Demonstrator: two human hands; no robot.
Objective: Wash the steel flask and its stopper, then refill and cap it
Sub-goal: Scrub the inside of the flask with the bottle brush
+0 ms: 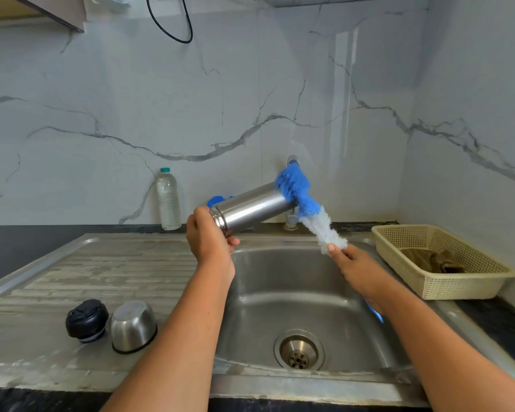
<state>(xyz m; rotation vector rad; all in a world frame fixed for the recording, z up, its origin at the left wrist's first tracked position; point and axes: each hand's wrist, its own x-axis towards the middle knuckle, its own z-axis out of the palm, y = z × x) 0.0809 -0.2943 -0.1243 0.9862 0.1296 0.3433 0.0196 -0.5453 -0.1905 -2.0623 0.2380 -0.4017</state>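
Note:
My left hand [210,237] grips the steel flask [252,208] by its neck end and holds it nearly level above the sink's back edge. My right hand [354,264] holds a bottle brush [305,203] with blue and white bristles; the blue bristles press against the flask's far end. The brush's blue handle sticks out below my right wrist. The black stopper [87,320] sits on the drainboard at the left. Beside it a steel cup lid [133,325] lies upside down.
The steel sink [295,295] with a round drain [298,349] lies below my hands. A tap [292,220] stands behind the flask. A plastic water bottle [168,199] stands by the wall. A cream basket [440,260] with a cloth sits at the right.

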